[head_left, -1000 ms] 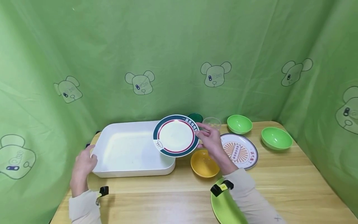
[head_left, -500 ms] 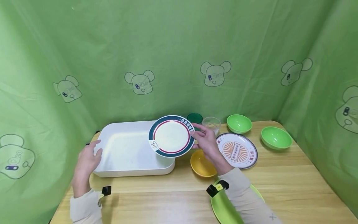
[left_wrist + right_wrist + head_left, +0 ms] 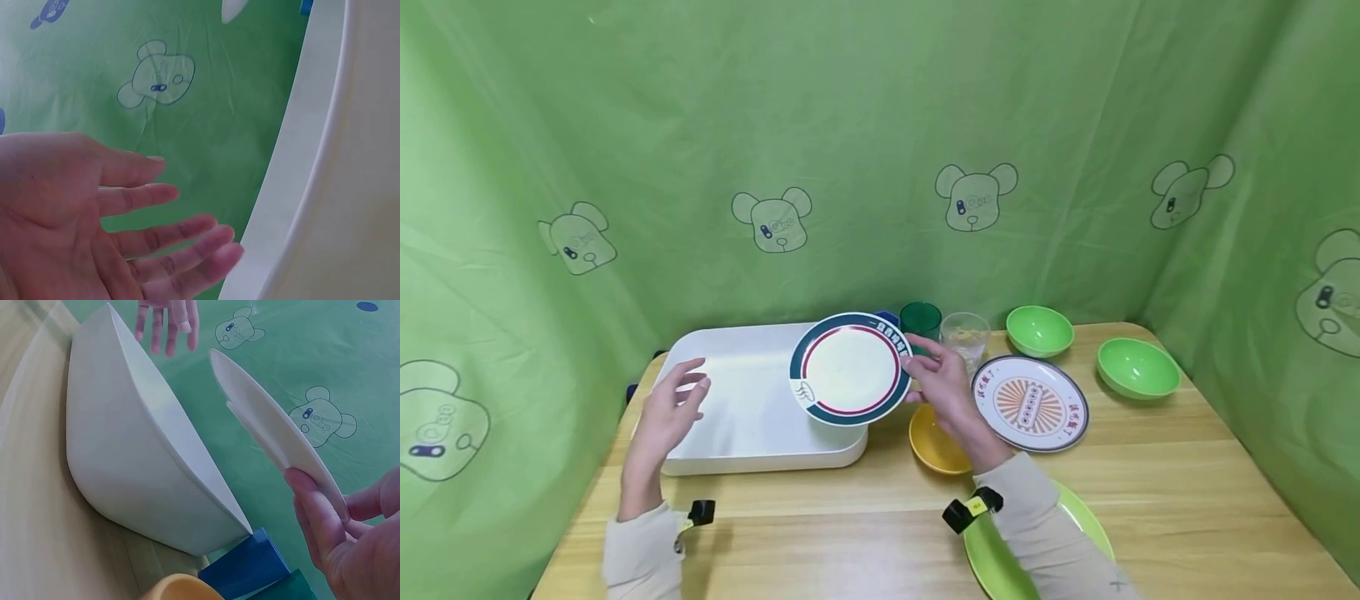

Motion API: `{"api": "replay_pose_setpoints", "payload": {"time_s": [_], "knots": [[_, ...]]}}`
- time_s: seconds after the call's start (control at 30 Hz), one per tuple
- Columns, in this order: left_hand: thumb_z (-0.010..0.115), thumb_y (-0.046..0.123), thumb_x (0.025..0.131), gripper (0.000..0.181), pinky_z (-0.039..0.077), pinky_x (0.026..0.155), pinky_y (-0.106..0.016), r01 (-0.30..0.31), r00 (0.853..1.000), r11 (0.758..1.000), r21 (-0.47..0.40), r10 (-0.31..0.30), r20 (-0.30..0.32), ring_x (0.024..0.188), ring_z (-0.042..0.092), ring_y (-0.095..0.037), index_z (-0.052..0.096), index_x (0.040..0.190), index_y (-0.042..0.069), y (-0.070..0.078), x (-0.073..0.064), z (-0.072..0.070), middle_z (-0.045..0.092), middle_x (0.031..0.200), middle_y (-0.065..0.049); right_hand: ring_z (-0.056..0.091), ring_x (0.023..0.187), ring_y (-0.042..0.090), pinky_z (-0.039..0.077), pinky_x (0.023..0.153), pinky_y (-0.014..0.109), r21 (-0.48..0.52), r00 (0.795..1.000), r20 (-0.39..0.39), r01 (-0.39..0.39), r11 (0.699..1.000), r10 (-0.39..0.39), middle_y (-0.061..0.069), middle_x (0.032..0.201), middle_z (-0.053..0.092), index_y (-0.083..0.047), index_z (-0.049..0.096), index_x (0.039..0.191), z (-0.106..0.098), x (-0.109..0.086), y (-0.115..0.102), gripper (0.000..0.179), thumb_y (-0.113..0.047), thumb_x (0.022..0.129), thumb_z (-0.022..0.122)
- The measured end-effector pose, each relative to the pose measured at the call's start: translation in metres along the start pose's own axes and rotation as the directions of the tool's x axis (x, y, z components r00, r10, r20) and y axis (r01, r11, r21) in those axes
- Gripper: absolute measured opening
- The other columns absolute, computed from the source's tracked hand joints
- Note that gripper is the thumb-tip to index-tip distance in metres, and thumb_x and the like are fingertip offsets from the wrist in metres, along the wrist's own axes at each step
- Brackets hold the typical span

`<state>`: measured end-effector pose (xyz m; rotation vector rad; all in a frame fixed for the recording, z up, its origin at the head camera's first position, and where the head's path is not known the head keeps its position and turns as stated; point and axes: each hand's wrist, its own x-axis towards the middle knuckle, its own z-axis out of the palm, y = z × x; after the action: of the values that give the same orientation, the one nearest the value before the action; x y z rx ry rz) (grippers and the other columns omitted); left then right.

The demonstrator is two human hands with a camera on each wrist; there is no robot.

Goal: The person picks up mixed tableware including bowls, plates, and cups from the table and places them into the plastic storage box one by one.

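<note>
My right hand (image 3: 942,382) pinches the right rim of a white plate (image 3: 850,369) with a dark green border and a red ring. In the right wrist view the plate (image 3: 275,422) is tilted, thumb on one face and fingers on the other, raised above the tub's rim. The white rectangular tub (image 3: 752,461) stands on the left of the table, partly covered by the plate in the head view. My left hand (image 3: 667,412) hovers over the tub's left side, fingers spread and holding nothing. The left wrist view shows that hand's palm (image 3: 56,212) beside the tub wall (image 3: 312,169).
Right of the tub sit an orange bowl (image 3: 936,446), a green cup (image 3: 920,318), a clear cup (image 3: 966,333) and a blue cup (image 3: 247,569). Further right are a patterned plate (image 3: 1032,404) and two green bowls (image 3: 1040,331). A lime plate (image 3: 992,554) lies beneath my right forearm.
My left hand has let go of the tub's left edge and moved up and right over it. The right hand has carried the plate a little left, further over the tub.
</note>
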<state>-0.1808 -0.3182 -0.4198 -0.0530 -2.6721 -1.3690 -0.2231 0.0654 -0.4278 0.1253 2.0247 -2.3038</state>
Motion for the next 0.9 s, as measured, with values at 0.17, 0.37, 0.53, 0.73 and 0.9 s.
{"api": "replay_pose_setpoints", "payload": {"time_s": [0.17,0.37,0.53,0.73,0.9], "knots": [[0.049,0.02,0.109,0.047,0.063,0.081,-0.041,-0.005,1.0,0.999,-0.047,0.005,-0.001,0.117,0.061,-0.05,0.042,0.151,-0.001,0.003,0.002,0.009,0.056,0.135,-0.034,0.071,0.08,0.02,0.056,0.05,0.021,0.01,1.0,-0.001,-0.004,1.0,0.005,0.028,0.125,0.066,-0.008,0.057,0.145,0.004,-0.001,0.001,0.047,-0.001,0.099,0.063],[0.05,0.022,0.109,0.048,0.063,0.08,-0.04,-0.016,1.0,0.994,-0.107,0.016,0.006,0.116,0.062,-0.049,0.042,0.152,0.002,0.008,0.004,0.017,0.056,0.136,-0.034,0.071,0.078,0.02,0.056,0.049,0.022,0.026,1.0,-0.009,0.006,1.0,-0.006,0.027,0.122,0.068,-0.008,0.058,0.144,0.011,-0.002,0.001,0.046,0.0,0.098,0.063],[0.051,0.024,0.109,0.048,0.063,0.077,-0.038,-0.011,1.0,0.99,-0.141,0.013,0.01,0.114,0.064,-0.047,0.043,0.152,0.003,0.011,0.005,0.022,0.058,0.134,-0.033,0.071,0.078,0.02,0.057,0.051,0.023,0.027,1.0,-0.008,0.004,1.0,-0.003,0.025,0.121,0.068,-0.009,0.058,0.144,0.019,-0.002,0.003,0.045,-0.002,0.099,0.063],[0.052,0.023,0.109,0.049,0.063,0.078,-0.038,0.016,0.999,0.982,-0.19,-0.01,0.033,0.114,0.065,-0.045,0.043,0.151,0.001,0.017,0.005,0.029,0.059,0.131,-0.032,0.072,0.08,0.023,0.058,0.053,0.025,0.028,1.0,-0.014,-0.002,1.0,0.002,0.023,0.122,0.069,-0.01,0.059,0.143,0.028,-0.003,0.008,0.045,-0.002,0.099,0.063],[0.052,0.021,0.108,0.052,0.062,0.081,-0.039,0.033,0.995,0.964,-0.265,-0.007,0.1,0.115,0.065,-0.043,0.04,0.153,-0.003,0.023,0.006,0.036,0.058,0.134,-0.032,0.072,0.08,0.023,0.059,0.054,0.026,0.023,1.0,-0.027,-0.011,1.0,0.012,0.023,0.121,0.069,-0.01,0.058,0.144,0.03,-0.002,0.014,0.046,-0.003,0.099,0.063]]}}
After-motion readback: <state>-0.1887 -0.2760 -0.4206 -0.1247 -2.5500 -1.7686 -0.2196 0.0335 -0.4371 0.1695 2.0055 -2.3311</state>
